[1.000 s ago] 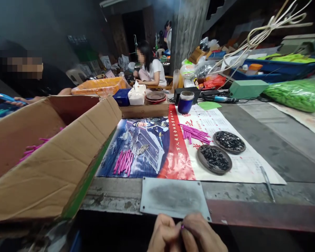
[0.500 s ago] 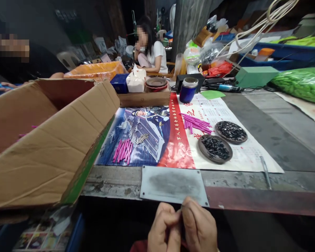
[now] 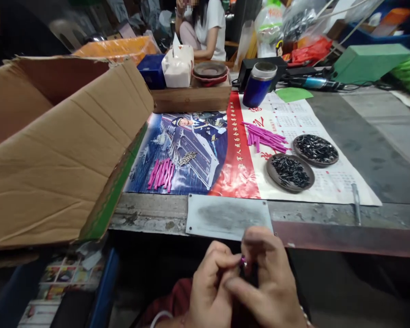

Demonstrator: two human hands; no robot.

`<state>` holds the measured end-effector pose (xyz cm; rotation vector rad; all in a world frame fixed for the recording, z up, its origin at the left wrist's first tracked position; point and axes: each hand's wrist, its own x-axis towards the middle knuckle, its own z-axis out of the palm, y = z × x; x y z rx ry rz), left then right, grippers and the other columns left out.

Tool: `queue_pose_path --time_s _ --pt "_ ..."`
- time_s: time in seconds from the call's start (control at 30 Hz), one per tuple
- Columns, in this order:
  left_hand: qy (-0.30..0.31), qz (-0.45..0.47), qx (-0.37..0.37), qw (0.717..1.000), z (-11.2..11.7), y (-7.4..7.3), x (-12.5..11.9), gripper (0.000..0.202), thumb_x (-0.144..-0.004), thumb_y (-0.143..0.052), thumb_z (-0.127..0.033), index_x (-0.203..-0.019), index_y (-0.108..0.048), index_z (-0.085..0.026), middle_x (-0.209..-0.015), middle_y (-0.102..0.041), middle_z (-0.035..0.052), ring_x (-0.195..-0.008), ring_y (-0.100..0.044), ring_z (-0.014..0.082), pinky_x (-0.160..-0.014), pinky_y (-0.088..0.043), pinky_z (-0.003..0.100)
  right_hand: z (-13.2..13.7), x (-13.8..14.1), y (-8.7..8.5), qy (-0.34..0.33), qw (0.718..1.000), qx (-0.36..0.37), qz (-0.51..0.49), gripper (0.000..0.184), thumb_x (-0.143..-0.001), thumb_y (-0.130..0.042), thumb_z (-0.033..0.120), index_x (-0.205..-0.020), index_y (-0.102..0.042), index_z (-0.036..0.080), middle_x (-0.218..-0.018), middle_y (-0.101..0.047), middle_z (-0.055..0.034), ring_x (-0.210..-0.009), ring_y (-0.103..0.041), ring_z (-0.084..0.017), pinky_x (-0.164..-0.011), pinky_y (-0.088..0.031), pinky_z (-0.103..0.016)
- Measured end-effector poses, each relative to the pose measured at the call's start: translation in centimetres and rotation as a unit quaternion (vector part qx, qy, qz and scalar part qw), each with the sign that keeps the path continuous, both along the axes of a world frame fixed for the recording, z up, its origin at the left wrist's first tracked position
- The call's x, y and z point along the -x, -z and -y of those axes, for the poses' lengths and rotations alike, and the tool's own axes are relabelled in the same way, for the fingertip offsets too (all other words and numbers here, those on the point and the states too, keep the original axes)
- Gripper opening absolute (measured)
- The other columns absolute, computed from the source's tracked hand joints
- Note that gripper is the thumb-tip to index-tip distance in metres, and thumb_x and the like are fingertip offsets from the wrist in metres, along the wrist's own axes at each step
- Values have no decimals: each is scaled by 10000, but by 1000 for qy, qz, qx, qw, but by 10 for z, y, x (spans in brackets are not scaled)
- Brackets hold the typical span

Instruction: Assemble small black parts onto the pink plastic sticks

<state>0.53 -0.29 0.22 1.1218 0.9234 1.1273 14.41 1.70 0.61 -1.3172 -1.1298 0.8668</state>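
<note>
My left hand (image 3: 213,280) is low in the middle, thumb and forefinger pinching a small magenta piece (image 3: 243,261). Only its shiny tip shows; fingers cover the rest. Close against it, my right hand (image 3: 271,273) has its thumb and bent forefinger apart, the thumb near the left fingers. Beyond both hands, a grey metal plate (image 3: 228,216) with a dark smudge lies at the table edge. Magenta sticks (image 3: 264,138) lie in a pile on the poster, with wavy magenta pieces (image 3: 161,174) at left beside small patterned bits (image 3: 187,158). Two round dishes (image 3: 276,181) hold thin black pieces.
A large open cardboard box (image 3: 71,150) fills the left. At the back stand a wooden box (image 3: 191,99), white tissues (image 3: 177,66) and a blue jar (image 3: 258,86). A metal tool (image 3: 356,205) lies at right. A person in white (image 3: 217,32) sits beyond the table.
The view has tilted down, and things on the table sit higher. My hands, pressed together before, have parted slightly; the right fingers have spread and the magenta tip now shows.
</note>
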Motion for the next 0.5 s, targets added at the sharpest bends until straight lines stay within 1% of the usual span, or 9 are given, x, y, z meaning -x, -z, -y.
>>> queue_pose_path --time_s 0.03,0.07,0.1,0.17,0.2,0.27,0.37,0.43,0.5 --pt "9 -9 -3 1000 -1 -3 2 118 -1004 -543 -216 -967 -651 -247 -864 -514 0 -762 -526 126 -686 -447 217 -4 -5 -2 31 999 11 -4 496 -737 -833 302 -1128 -535 237 -805 -526 37 -559 -482 -96 -480 -426 -212" --pt "15 -27 -9 999 -3 -6 7 124 -1006 -535 -201 -972 -644 -249 -868 -513 -2 -762 -524 124 -684 -443 216 -8 -12 -4 76 997 17 -23 473 -735 -825 260 -1105 -531 238 -828 -542 35 -560 -501 -85 -490 -443 -199" --pt "21 -51 -20 998 -7 -9 13 134 -1007 -529 -179 -977 -637 -251 -871 -513 -4 -764 -524 121 -685 -439 214 -11 -20 -5 134 990 1 -35 449 -727 -828 238 -1059 -525 234 -873 -564 24 -553 -506 -71 -496 -453 -191" --pt "52 -110 -60 991 -19 -16 32 175 -1004 -512 -128 -1011 -631 -256 -884 -521 -5 -786 -536 121 -703 -439 215 -13 -38 -5 198 977 -59 -44 485 -710 -846 183 -1074 -530 232 -953 -588 -2 -594 -543 -72 -547 -491 -194" --pt "71 -146 -91 982 -28 -19 45 204 -1002 -501 -104 -1048 -627 -257 -902 -531 -1 -812 -547 126 -721 -443 221 -11 -45 -4 196 977 -73 -49 508 -699 -856 172 -1092 -540 234 -995 -596 -18 -615 -555 -80 -562 -508 -202" --pt "109 -238 -157 952 -50 -23 72 265 -993 -476 -61 -1114 -623 -245 -942 -547 12 -859 -559 136 -749 -440 234 -2 -54 0 151 985 -64 -44 514 -715 -852 175 -1134 -563 242 -1038 -609 -39 -650 -577 -97 -588 -537 -217" --pt "134 -397 -221 880 -83 -25 100 305 -986 -427 -33 -1146 -608 -220 -983 -563 30 -902 -575 161 -781 -426 284 16 -55 11 64 998 -6 -3 353 -829 -768 225 -1137 -595 249 -1037 -613 -45 -660 -589 -100 -594 -550 -208" --pt "171 -480 -254 822 -98 -23 95 306 -971 -419 -27 -1119 -619 -205 -974 -592 42 -916 -576 196 -779 -399 331 25 -51 17 29 999 12 31 242 -897 -695 249 -1121 -602 253 -1041 -601 -39 -672 -595 -95 -596 -543 -185" --pt "217 -514 -289 778 -105 -20 67 304 -948 -421 -23 -1071 -640 -194 -945 -615 52 -906 -567 223 -764 -378 358 29 -48 18 3 998 20 64 184 -938 -643 259 -1117 -598 259 -1041 -598 -30 -710 -612 -98 -611 -534 -166"
